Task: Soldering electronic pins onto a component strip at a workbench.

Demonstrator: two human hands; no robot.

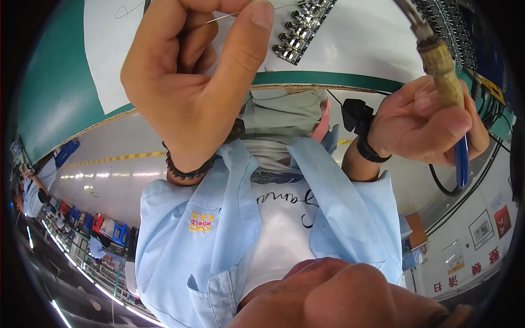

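Note:
My left hand (pixel 188 71), with a dark beaded bracelet at its wrist, has its fingers curled and pinches a thin solder wire (pixel 221 18) between thumb and forefinger. The wire's end runs toward a row of shiny metal connectors (pixel 299 34) lying on white paper (pixel 355 38). In my right hand (pixel 429 120) is a soldering iron (pixel 440 63) with a worn tan grip and a blue rear end. Its metal shaft points up past the top edge of the picture, so the tip is out of sight. A black band circles my right wrist.
The green worktop (pixel 60 65) has a rough front edge near my body. Further dark metal strips (pixel 451 33) lie at the far right, beside black cables (pixel 484 104). Another sheet of paper (pixel 112 49) is at left. Another person (pixel 41 186) and coloured stools (pixel 112 227) appear in the background.

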